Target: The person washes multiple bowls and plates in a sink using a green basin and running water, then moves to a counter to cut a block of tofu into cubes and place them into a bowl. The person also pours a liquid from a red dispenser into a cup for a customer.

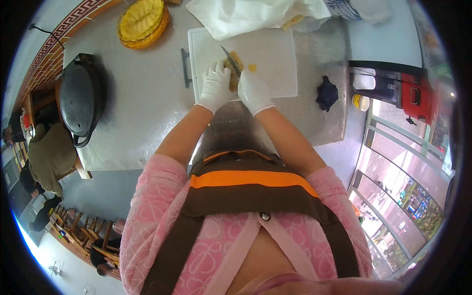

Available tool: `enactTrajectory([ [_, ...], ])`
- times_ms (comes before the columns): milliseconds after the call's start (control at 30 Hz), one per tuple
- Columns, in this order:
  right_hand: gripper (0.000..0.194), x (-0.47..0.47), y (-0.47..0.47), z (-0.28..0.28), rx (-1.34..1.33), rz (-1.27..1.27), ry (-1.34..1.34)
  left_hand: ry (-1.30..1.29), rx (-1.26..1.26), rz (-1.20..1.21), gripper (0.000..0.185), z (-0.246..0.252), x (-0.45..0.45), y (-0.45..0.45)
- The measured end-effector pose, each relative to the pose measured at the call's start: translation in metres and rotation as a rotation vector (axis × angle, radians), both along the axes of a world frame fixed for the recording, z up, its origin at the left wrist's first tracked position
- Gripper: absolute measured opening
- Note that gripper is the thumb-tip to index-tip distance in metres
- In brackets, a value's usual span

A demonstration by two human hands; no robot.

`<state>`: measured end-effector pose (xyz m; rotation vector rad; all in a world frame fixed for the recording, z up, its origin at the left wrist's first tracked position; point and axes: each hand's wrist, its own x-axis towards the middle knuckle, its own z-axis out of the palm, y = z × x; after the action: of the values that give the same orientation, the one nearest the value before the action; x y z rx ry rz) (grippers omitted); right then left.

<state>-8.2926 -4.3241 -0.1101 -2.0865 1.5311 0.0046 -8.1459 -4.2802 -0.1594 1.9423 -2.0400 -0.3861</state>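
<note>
A white cutting board (276,48) lies on the metal table before me. On it rests a brown piece of food (233,83), possibly a flatbread or pastry, partly hidden by my fingers. My left hand (217,83), in a white glove, holds this food from its left side. In my gloved right hand (253,88) is a knife (231,61); its blade points away from me and to the left, across the food. The handle is hidden in my fist. A small yellowish scrap (252,68) lies right of the blade.
White cloth (254,16) overlaps the board's far edge. Yellow wicker baskets (143,22) stand far left, a black electric griddle (81,99) at the left edge. A dark crumpled cloth (327,94) lies right of the board. A yellow-and-white tub (360,102) sits beyond the table. Several people are farther left.
</note>
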Motion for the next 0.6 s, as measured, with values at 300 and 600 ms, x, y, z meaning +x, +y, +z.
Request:
enactTrajectory([
  [300, 0.017, -0.021, 0.009, -0.013, 0.032, 0.076, 0.053, 0.009, -0.068, 0.019, 0.061, 0.005, -0.003, 0.0],
  [600, 0.018, -0.025, 0.019, -0.011, -0.078, 0.085, -0.128, -0.046, -0.198, 0.035, 0.064, 0.018, 0.008, 0.008],
])
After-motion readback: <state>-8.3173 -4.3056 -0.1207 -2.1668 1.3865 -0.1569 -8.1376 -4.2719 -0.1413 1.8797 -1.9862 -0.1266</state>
